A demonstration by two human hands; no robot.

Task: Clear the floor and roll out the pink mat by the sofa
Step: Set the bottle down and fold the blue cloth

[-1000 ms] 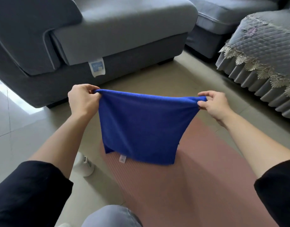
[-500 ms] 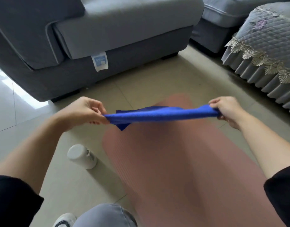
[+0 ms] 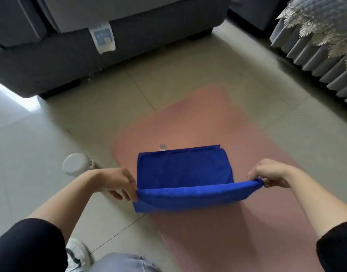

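The pink mat [image 3: 198, 122] lies unrolled on the tiled floor in front of the grey sofa [image 3: 51, 61]. A blue towel [image 3: 180, 169] rests on the mat with its far half flat and a small white tag at its far edge. Its near edge is lifted off the mat. My left hand [image 3: 119, 183] pinches the near left corner of the towel. My right hand [image 3: 268, 173] pinches the near right corner. Both forearms reach in from the bottom, with dark sleeves.
A white bottle [image 3: 75, 164] stands on the floor just left of the mat, close to my left wrist. A second sofa with a quilted, lace-edged cover [image 3: 321, 36] sits at the right. My shoe [image 3: 78, 254] and knee [image 3: 125, 264] show at the bottom.
The towel hung stretched in the air a second ago. Both hands have come down and toward me, and the towel's far half now lies flat on the mat.
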